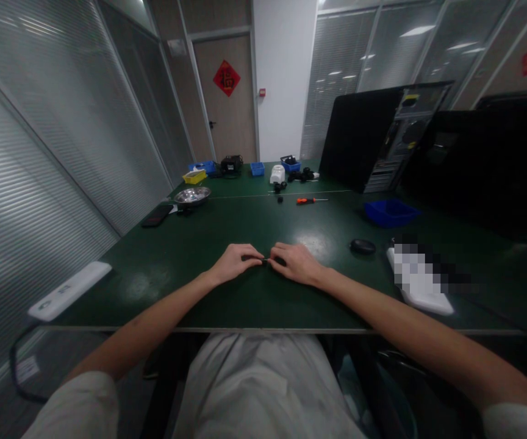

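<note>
My left hand (238, 262) and my right hand (294, 262) meet at the middle of the green table (245, 222), fingertips nearly touching. Both are closed in a pinch around a tiny dark part (265, 261) between them; its shape is too small to make out. Farther back lie a small black piece (280, 199) and a screwdriver with an orange and black handle (306, 200). Behind these stands a white rounded device (277, 175) with black parts beside it.
A metal bowl (193, 196) and a dark phone (157, 216) are at the left, a white power strip (70, 291) at the left edge. On the right are a black mouse (363, 246), a blue tray (390, 213) and a computer case (359, 137).
</note>
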The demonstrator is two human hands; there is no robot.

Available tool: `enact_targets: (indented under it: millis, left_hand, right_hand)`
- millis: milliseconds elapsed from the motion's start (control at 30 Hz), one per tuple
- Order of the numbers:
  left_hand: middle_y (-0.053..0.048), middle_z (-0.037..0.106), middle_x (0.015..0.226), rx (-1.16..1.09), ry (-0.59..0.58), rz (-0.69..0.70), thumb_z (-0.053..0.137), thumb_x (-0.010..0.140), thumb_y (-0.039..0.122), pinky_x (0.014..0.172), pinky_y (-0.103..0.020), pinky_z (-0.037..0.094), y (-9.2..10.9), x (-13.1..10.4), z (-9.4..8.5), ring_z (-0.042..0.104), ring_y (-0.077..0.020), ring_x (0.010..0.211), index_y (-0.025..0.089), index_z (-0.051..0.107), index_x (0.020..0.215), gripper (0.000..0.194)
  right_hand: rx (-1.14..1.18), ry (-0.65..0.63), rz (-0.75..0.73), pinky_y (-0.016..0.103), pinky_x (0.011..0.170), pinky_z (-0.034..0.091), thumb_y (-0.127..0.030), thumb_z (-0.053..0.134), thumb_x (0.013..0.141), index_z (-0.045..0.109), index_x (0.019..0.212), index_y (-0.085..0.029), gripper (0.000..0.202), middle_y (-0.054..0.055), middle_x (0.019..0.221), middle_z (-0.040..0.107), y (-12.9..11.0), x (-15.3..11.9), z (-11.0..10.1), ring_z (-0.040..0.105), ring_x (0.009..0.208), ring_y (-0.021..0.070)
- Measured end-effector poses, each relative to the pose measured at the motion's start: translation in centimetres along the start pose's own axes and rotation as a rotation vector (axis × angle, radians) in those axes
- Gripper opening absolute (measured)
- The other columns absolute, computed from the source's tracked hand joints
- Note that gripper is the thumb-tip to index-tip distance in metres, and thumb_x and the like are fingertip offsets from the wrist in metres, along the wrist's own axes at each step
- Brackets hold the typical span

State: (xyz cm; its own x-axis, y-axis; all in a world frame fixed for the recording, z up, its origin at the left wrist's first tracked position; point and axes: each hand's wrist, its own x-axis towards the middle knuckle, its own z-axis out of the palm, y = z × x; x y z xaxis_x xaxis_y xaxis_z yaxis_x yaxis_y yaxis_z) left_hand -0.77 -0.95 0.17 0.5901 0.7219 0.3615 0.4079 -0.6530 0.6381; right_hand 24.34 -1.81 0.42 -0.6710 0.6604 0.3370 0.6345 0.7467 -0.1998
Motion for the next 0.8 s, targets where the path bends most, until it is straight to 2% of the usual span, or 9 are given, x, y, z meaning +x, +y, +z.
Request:
enact_targets:
  millis: [133, 367, 567, 733, 800]
  left_hand:
    - [-0.007, 0.075, 0.104, -0.001, -0.002, 0.002, 0.07, 0.092, 0.031, 0.089, -0.03, 0.051, 0.2, 0.0, 0.3, 0.069, -0.0195, 0.094, 0.02, 0.081, 0.104, 0.019]
    - [-0.008, 0.076, 0.105, -0.058, 0.054, -0.091, 0.07, 0.092, 0.035, 0.087, -0.032, 0.052, -0.1, -0.1, 0.7, 0.07, -0.022, 0.095, 0.019, 0.08, 0.104, 0.023]
    - [-0.007, 0.075, 0.102, -0.039, 0.007, -0.087, 0.072, 0.09, 0.036, 0.081, -0.03, 0.051, 0.0, 0.0, 0.4, 0.068, -0.0199, 0.089, 0.019, 0.081, 0.103, 0.023]
    - [-0.008, 0.072, 0.104, 0.017, 0.058, -0.134, 0.07, 0.092, 0.038, 0.08, -0.03, 0.05, -1.8, 0.8, -0.2, 0.065, -0.0197, 0.09, 0.019, 0.08, 0.106, 0.026]
    - [-0.008, 0.071, 0.103, 0.073, 0.045, -0.119, 0.07, 0.091, 0.037, 0.082, -0.031, 0.049, -2.7, 1.1, -0.3, 0.064, -0.0198, 0.091, 0.02, 0.081, 0.104, 0.024]
  right_hand:
    - [-0.035, -0.013, -0.011, 0.028, 0.063, 0.028, -0.036, 0.05, 0.103, 0.062, 0.102, -0.021, 0.02, 0.003, 0.098, 0.064, -0.1, 0.0, 0.2, 0.055, 0.075, 0.0139]
    - [0.02, 0.003, 0.007, 0.027, 0.065, 0.031, -0.036, 0.047, 0.104, 0.062, 0.104, -0.021, 0.021, 0.004, 0.099, 0.064, 0.0, 0.1, 0.5, 0.057, 0.077, 0.0146]
    - [-0.046, -0.027, 0.007, 0.028, 0.063, 0.029, -0.036, 0.049, 0.103, 0.063, 0.103, -0.021, 0.021, 0.005, 0.099, 0.064, -0.4, 0.2, 0.3, 0.056, 0.076, 0.0147]
    - [-0.042, -0.036, 0.004, 0.028, 0.062, 0.029, -0.038, 0.047, 0.104, 0.063, 0.103, -0.021, 0.024, 0.005, 0.098, 0.064, -0.6, 0.2, 0.1, 0.056, 0.074, 0.0143]
    - [-0.036, -0.032, 0.002, 0.028, 0.063, 0.029, -0.038, 0.047, 0.104, 0.063, 0.102, -0.021, 0.023, 0.004, 0.098, 0.064, -0.6, 0.2, 0.0, 0.056, 0.075, 0.0142]
